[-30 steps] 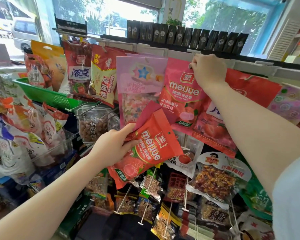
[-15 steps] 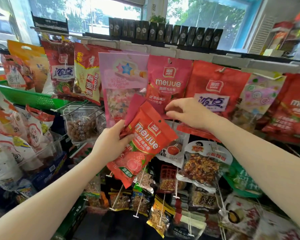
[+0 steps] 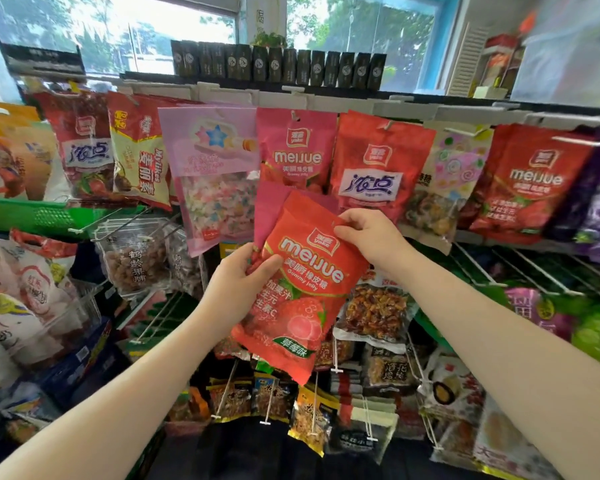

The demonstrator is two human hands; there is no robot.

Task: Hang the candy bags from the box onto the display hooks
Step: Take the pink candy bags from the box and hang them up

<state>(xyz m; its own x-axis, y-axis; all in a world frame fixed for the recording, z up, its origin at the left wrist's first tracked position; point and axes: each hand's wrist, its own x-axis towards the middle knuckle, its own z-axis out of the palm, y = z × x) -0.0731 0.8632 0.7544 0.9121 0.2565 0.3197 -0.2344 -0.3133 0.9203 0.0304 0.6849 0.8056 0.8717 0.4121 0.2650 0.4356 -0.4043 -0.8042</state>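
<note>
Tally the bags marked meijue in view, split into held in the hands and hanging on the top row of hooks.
Held: 1, the red meijue bag, with left hand and right hand on it
Hanging: 2, a pink meijue bag and a red one
Total: 3

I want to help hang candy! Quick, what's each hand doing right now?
Left hand: holding the red plastic meijue gummy bag by its left edge, a pink bag behind it.
Right hand: pinching that red bag's top right corner.

Both forearms are bare to each hand (image 3: 234,285), without sleeves.
</note>
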